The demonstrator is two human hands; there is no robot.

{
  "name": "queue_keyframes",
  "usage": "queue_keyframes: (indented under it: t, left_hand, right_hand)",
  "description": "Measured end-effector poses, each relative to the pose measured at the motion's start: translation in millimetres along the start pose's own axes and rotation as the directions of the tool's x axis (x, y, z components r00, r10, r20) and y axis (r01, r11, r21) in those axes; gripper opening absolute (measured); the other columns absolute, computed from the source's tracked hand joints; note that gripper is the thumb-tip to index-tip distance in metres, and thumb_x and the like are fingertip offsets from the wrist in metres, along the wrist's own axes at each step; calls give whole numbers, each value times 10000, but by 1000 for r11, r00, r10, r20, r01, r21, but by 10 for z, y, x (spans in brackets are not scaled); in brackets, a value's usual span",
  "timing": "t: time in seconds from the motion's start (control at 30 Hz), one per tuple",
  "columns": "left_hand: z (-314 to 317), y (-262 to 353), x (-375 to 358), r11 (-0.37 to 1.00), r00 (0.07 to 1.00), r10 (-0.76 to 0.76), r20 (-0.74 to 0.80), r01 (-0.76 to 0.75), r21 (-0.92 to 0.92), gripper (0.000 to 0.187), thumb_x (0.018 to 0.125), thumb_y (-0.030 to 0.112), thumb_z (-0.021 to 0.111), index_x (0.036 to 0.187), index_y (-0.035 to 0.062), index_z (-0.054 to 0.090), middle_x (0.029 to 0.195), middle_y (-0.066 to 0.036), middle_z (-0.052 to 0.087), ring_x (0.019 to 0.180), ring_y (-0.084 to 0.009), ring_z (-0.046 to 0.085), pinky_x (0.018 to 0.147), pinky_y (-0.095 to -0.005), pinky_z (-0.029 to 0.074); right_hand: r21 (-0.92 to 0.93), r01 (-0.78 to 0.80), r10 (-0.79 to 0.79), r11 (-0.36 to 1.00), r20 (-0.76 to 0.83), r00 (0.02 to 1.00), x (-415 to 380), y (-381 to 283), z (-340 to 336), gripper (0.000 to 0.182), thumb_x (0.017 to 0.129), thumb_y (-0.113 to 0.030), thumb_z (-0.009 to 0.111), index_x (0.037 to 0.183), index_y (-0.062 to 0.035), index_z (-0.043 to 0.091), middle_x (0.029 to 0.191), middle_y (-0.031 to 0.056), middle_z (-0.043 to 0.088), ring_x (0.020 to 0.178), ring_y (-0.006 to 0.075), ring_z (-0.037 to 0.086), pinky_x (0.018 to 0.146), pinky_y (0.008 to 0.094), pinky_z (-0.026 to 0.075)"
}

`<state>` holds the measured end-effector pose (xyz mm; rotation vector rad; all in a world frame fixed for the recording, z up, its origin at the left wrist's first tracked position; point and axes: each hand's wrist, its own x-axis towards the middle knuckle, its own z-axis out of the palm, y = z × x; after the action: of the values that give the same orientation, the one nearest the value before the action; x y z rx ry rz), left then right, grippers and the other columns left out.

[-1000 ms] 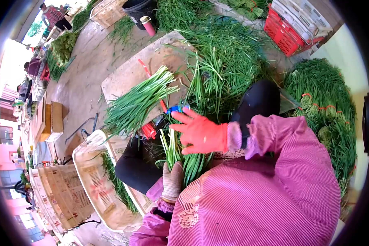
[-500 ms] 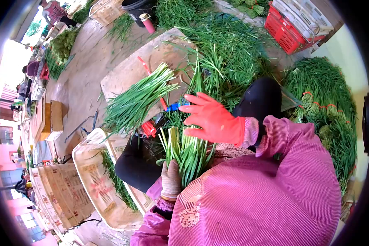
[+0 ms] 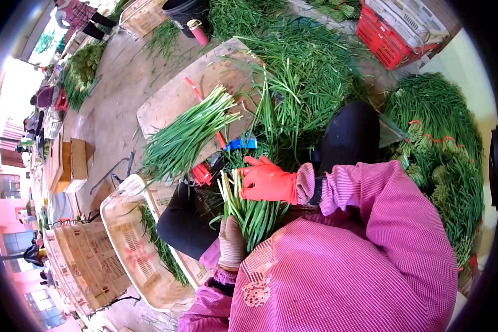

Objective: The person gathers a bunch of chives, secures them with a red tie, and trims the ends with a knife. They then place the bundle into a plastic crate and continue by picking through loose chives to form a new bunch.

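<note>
A bunch of garlic chives (image 3: 258, 224) stands in my lap with its pale stem ends up. My left hand (image 3: 231, 243), in a pale knitted glove, is closed around the bunch's left side. At the stem ends is my right hand (image 3: 270, 182) in an orange-red rubber glove, its fingers curled over the stems. Another sheaf of chives (image 3: 188, 133) lies on a wooden board (image 3: 160, 108) in front of me, across a red strip (image 3: 193, 88). Close by sits a blue object (image 3: 242, 143) that I cannot make out.
A large heap of loose chives (image 3: 315, 72) spreads ahead. Tied bundles (image 3: 437, 127) are piled at right, near a red crate (image 3: 379, 39). A cream plastic crate (image 3: 133, 249) stands at my left. Farther off are a black bucket (image 3: 185, 14), a pink bottle (image 3: 199, 34) and a person (image 3: 80, 16).
My right hand has come down and left from above the bunch, its spread fingers now bent onto the stems. My left hand keeps its hold. The far person has shifted slightly.
</note>
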<state>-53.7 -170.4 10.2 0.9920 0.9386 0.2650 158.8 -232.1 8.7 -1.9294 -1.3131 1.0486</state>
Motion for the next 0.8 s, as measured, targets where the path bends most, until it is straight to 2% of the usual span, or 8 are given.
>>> queue_keyframes:
  t: [0.17, 0.23, 0.27, 0.43, 0.47, 0.53, 0.7, 0.8]
  left_hand:
    - [-21, -24, 34, 1000, 999, -1, 55, 2, -17, 332, 989, 280, 520, 1218, 40, 538, 1087, -71, 620, 935, -157, 584, 822, -305, 497]
    - [86, 55, -21, 997, 999, -13, 35, 15, -78, 325, 984, 267, 528, 1222, 45, 537, 1089, -71, 620, 937, -162, 587, 826, -309, 500]
    - [131, 77, -38, 990, 1000, -27, 13, 28, -140, 320, 980, 255, 537, 1226, 50, 536, 1090, -71, 620, 939, -167, 590, 831, -312, 503]
    - [-24, -58, 63, 989, 998, -62, 18, 63, -132, 320, 975, 246, 562, 1252, 94, 512, 1054, -39, 596, 895, -147, 570, 814, -297, 496]
    - [-5, -47, 67, 989, 998, -62, 22, 64, -133, 320, 975, 246, 562, 1252, 94, 512, 1054, -39, 596, 895, -147, 570, 814, -297, 496]
    - [38, -6, 27, 987, 995, -72, 69, 81, -137, 400, 967, 236, 565, 1326, 104, 447, 1126, -49, 579, 975, -162, 563, 868, -318, 487]
    - [-164, -347, 62, 997, 947, 76, 311, -70, -29, 937, 831, 63, 684, 1543, 143, 79, 1345, -95, 481, 1234, -236, 483, 1051, -382, 414]
    - [223, 53, -52, 962, 976, -199, 91, 177, 208, 695, 833, -30, 673, 1443, 87, 361, 1219, -87, 589, 1070, -214, 591, 959, -365, 488]
  right_hand:
    - [-86, 136, -160, 987, -438, 884, 159, 346, -370, 152, 788, -194, 678, 879, -79, 717, 1263, 171, 612, 1077, 398, 576, 1037, 501, 392]
    - [-239, -40, -174, 970, -803, 570, 231, 312, -987, 171, 754, -126, 647, 889, -31, 689, 1138, 196, 644, 985, 421, 585, 906, 463, 466]
    - [-495, -175, -428, 851, -847, 315, 187, 389, -1361, 202, 767, -135, 640, 935, -29, 678, 1205, 181, 620, 1035, 416, 570, 928, 476, 451]
    - [-623, -546, -637, 560, -745, 197, -239, 422, -2048, 208, 850, -288, 649, 916, -92, 670, 1139, 147, 668, 1169, 380, 559, 942, 539, 428]
    - [-468, -298, -245, 832, -792, 559, -331, 313, -1853, 258, 888, -317, 620, 961, -73, 665, 1060, 139, 688, 1016, 322, 608, 831, 472, 472]
    - [283, -217, 224, 934, 6, 975, -509, 68, -1384, 360, 965, -375, 563, 1052, -37, 654, 901, 121, 727, 709, 208, 706, 608, 339, 558]
    - [548, -192, 9, 814, 319, 948, -199, 71, -456, 377, 995, -257, 440, 1220, 24, 552, 1020, 135, 698, 757, 182, 702, 649, 307, 577]
    - [672, -131, -34, 729, 226, 973, -137, 3, -432, 348, 990, -235, 447, 1182, 32, 561, 1002, 134, 700, 755, 186, 699, 638, 311, 573]
